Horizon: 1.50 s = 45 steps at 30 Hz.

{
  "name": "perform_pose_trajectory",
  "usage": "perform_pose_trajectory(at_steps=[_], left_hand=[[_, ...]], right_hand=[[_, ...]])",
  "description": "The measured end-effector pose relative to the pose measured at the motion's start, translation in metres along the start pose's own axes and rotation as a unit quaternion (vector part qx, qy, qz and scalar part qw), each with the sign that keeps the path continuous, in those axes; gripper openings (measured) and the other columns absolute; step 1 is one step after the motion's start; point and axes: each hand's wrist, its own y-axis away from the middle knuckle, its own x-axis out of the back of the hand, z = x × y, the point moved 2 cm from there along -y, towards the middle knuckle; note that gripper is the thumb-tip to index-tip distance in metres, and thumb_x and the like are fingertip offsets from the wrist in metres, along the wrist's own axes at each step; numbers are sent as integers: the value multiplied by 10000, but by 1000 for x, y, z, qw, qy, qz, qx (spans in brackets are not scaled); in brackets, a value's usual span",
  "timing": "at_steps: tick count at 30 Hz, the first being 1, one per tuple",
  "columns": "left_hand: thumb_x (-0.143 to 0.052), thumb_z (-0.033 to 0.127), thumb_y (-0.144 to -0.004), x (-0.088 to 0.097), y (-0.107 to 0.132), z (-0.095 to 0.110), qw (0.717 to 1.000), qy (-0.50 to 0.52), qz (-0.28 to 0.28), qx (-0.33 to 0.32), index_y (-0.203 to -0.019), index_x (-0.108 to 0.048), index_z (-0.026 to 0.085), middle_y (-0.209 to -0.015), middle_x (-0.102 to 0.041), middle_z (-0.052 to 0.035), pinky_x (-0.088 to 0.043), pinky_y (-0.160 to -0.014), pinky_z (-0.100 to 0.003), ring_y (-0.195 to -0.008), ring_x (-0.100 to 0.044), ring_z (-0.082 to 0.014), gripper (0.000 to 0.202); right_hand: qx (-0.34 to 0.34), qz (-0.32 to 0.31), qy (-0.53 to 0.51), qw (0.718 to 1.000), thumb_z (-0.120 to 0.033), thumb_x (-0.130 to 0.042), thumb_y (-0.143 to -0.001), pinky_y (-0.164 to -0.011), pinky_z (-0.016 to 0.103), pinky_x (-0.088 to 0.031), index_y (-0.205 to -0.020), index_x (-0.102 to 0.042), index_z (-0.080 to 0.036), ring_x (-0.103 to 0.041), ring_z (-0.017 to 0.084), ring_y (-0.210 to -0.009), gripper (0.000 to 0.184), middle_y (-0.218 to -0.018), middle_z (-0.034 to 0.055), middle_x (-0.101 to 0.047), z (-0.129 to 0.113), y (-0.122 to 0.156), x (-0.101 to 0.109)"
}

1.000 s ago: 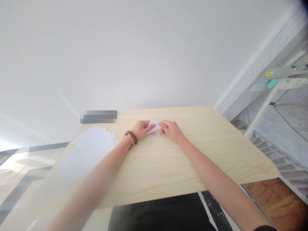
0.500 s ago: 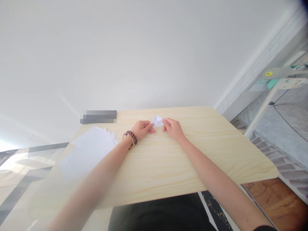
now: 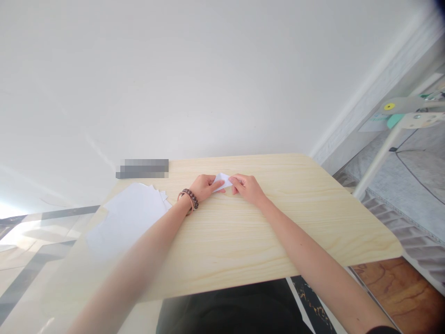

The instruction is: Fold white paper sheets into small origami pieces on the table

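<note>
A small folded piece of white paper (image 3: 222,181) lies on the light wooden table (image 3: 243,232), far from me near the middle. My left hand (image 3: 205,186), with a dark bead bracelet on its wrist, pinches the paper's left side. From the right, my right hand (image 3: 246,187) pinches its other end with closed fingers. Both hands rest low on the tabletop.
A loose stack of white paper sheets (image 3: 130,215) lies at the table's left side. A blurred grey strip (image 3: 142,168) sits at the far left edge. To the right, past the table's edge, stands a white and teal stand (image 3: 399,116) over a grey mat.
Half a second ago the paper was lifted and tipped up a little farther away; now it is lowered back flat onto the table between both hands.
</note>
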Motion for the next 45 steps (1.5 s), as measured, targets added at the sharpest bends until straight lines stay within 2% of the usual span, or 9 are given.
perform_pose_trajectory(at_steps=[4, 7, 10, 13, 17, 21, 26, 39, 45], left_hand=[[-436, 512, -748, -2, -1, 0, 999, 34, 6, -12, -849, -629, 127, -709, -628, -32, -358, -495, -209, -539, -471, -98, 442], [-507, 452, -726, -1, -2, 4, 997, 49, 45, -47, -1066, -533, 159, -826, -617, -36, -407, -581, -223, -636, -519, -109, 450], [-603, 391, -662, 0, -2, 6, 993, 3, 86, -76, -1223, -396, 232, -965, -580, -32, -416, -608, -225, -659, -509, -97, 619], [-612, 359, -653, -1, -2, 7, 992, -35, 95, -77, -1168, -459, 243, -1007, -561, -31, -423, -616, -225, -662, -498, -92, 550], [-592, 367, -667, -2, -2, 7, 991, -53, 99, -65, -1114, -505, 225, -945, -571, -27, -429, -618, -223, -666, -496, -96, 478], [-571, 405, -674, -1, 0, 10, 992, -61, 100, -54, -1117, -503, 209, -879, -568, -23, -429, -615, -222, -649, -492, -94, 489], [-519, 454, -704, 0, 3, 13, 993, -60, 91, -44, -1139, -499, 197, -866, -579, -32, -425, -623, -232, -654, -497, -105, 506], [-457, 476, -752, 0, 2, 10, 993, -51, 83, -63, -1117, -523, 190, -874, -614, -32, -412, -607, -238, -622, -507, -106, 468], [-494, 480, -721, -1, 2, 12, 994, -35, 95, -48, -1133, -495, 183, -920, -605, -51, -429, -618, -246, -618, -522, -103, 507]], right_hand=[[-12, -2, -22, 1000, -423, -358, -826, -498, 198, -349, -635, -549, -172, -449, 75, -451, 369, -528, -18, -573, 2, 0, -1], [-29, 13, -49, 998, -436, -367, -817, -514, 204, -375, -739, -568, -182, -490, 89, -475, 333, -534, -19, -573, 6, -1, -2], [-56, 40, -70, 995, -443, -404, -796, -522, 211, -396, -859, -556, -190, -526, 104, -493, 302, -515, -24, -561, 10, -2, -1], [-71, 52, -87, 992, -463, -435, -772, -504, 215, -399, -890, -540, -187, -527, 109, -482, 319, -507, -23, -554, 10, -3, -1], [-66, 36, -134, 988, -476, -489, -733, -528, 230, -425, -913, -529, -175, -545, 115, -511, 354, -548, -12, -569, 6, -3, 0], [-47, 18, -179, 983, -425, -567, -689, -594, 253, -453, -972, -504, -171, -571, 119, -586, 385, -693, 13, -617, 5, -2, -1], [-24, 6, -171, 985, -379, -582, -688, -622, 259, -459, -939, -522, -165, -574, 135, -702, 335, -833, 46, -623, 7, -3, -2], [-27, -6, -192, 981, -389, -551, -715, -638, 276, -478, -951, -527, -165, -580, 116, -634, 326, -836, 46, -628, 3, -3, -1], [-40, 12, -177, 983, -304, -503, -737, -593, 254, -480, -933, -512, -168, -591, 117, -609, 239, -834, 44, -622, 8, -4, -5]])
